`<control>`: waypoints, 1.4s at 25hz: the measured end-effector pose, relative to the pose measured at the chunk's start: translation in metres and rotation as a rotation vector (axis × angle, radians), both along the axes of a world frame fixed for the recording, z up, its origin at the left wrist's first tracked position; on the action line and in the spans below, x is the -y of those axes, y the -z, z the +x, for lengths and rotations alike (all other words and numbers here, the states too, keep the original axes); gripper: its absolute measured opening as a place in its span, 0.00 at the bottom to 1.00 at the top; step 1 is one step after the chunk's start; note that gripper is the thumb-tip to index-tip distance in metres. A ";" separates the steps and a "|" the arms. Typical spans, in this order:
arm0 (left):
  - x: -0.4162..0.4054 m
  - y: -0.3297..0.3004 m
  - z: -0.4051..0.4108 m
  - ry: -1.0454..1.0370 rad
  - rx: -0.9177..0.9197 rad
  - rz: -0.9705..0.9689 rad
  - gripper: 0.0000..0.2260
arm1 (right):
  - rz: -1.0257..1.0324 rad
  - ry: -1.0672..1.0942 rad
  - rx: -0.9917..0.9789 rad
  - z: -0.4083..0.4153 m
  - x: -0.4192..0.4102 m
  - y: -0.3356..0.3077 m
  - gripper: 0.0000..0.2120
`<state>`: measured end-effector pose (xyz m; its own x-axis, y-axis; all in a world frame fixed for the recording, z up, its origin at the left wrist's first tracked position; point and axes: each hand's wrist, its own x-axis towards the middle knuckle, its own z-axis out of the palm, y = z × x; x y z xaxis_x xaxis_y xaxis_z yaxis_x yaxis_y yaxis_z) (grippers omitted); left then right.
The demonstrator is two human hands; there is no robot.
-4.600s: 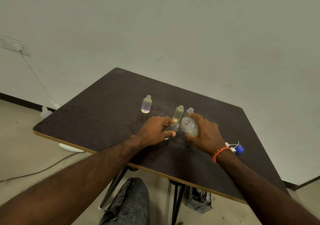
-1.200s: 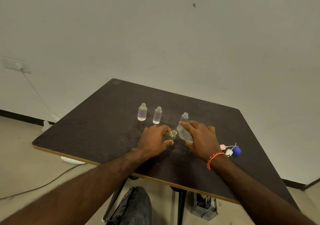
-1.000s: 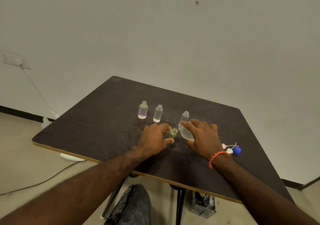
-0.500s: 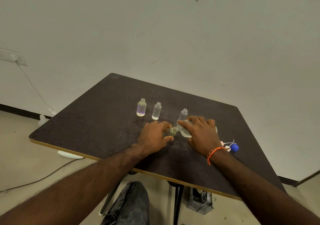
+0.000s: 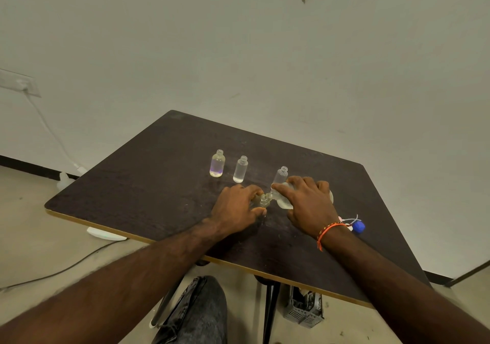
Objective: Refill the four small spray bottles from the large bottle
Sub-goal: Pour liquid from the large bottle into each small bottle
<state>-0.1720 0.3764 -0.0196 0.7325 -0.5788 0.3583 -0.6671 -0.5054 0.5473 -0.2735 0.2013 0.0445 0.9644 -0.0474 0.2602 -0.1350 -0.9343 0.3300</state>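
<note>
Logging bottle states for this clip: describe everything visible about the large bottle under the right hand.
The large bottle looks like clear or frosted plastic, uncapped, with some clear liquid inside. It is tipped over toward the left, its neck meeting the mouth of the small bottle gripped by the left hand. The right hand grips it from above, hiding most of its body. Whether it touches the table is unclear.

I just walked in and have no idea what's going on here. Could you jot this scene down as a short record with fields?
Activity: pouring from a large bottle into a small bottle
Left hand: grips the small bottle, tilted
Right hand: holds the large bottle tipped, neck to neck
Standing bottles: three, uncapped; purple-tinted bottle, clear bottle, third bottle
Caps: by the right wrist
Surface: dark table
</note>
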 end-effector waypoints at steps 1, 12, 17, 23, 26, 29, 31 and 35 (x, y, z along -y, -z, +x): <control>0.000 0.000 0.000 0.001 0.000 -0.002 0.23 | -0.002 0.000 0.000 0.000 0.000 0.000 0.35; -0.001 0.002 0.000 0.000 -0.008 -0.020 0.23 | 0.003 -0.005 -0.017 0.000 -0.002 -0.004 0.33; -0.001 0.001 0.001 0.004 -0.009 -0.011 0.24 | 0.009 -0.008 -0.026 0.000 -0.002 -0.005 0.33; -0.001 0.003 0.001 0.001 -0.005 -0.006 0.24 | -0.012 -0.002 -0.031 0.001 -0.002 -0.006 0.34; -0.001 0.003 0.001 0.001 0.002 -0.016 0.24 | -0.008 0.000 -0.040 0.000 -0.003 -0.007 0.34; -0.001 0.003 0.001 0.002 0.011 -0.013 0.24 | -0.021 -0.003 -0.039 0.001 -0.003 -0.007 0.33; -0.001 0.003 0.001 0.005 0.006 -0.017 0.24 | -0.029 -0.004 -0.036 0.001 -0.003 -0.007 0.33; -0.001 0.004 0.001 0.001 0.011 -0.019 0.24 | -0.041 -0.002 -0.040 0.002 -0.004 -0.008 0.33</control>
